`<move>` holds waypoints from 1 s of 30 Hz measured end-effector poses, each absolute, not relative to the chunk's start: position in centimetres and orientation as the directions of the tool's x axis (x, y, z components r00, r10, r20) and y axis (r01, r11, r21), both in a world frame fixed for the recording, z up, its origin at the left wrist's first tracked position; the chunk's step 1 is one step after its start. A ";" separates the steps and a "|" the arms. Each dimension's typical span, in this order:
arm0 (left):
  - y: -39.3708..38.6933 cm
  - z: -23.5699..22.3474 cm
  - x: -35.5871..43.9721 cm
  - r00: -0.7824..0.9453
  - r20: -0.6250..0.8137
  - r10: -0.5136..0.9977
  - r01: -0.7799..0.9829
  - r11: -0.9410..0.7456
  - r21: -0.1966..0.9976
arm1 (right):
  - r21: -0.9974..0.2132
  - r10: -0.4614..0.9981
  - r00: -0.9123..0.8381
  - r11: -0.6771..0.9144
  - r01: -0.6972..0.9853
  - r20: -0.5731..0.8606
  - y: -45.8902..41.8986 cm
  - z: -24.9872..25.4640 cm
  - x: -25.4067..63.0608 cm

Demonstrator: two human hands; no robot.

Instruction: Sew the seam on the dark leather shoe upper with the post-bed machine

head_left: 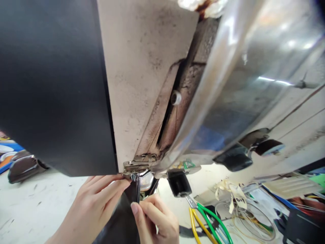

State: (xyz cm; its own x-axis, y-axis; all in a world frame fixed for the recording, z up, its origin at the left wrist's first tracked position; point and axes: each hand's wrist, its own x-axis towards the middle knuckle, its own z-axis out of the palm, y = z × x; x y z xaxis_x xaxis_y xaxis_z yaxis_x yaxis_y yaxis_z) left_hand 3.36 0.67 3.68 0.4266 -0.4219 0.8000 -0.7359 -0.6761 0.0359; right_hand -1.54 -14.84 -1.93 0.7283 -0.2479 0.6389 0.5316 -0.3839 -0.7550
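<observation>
My left hand [96,200] reaches up from the lower left. Its thumb and fingertips press together at a small metal assembly [139,164] on the machine's lower edge; what they pinch, if anything, is hidden. Just to the right, my right hand [156,220] pinches a thin dark strip-like piece [138,189] between thumb and forefinger. That piece stands nearly upright, its upper end by the metal assembly. Below and between both hands lies a smooth dark surface [116,220].
A worn beige machine body [137,67] fills the upper middle, beside a large dark panel [50,84] and a clear plastic guard [223,84]. Green-handled scissors [213,220] with a yellow handle [195,225] alongside, tangled cords [254,220] and a black box-like object [304,223] lie right.
</observation>
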 end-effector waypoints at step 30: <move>2.7 -0.4 9.4 0.605 0.716 -0.347 -0.643 -0.744 0.182 | -0.386 0.005 0.602 -0.763 0.518 0.798 -16.2 0.5 -1.3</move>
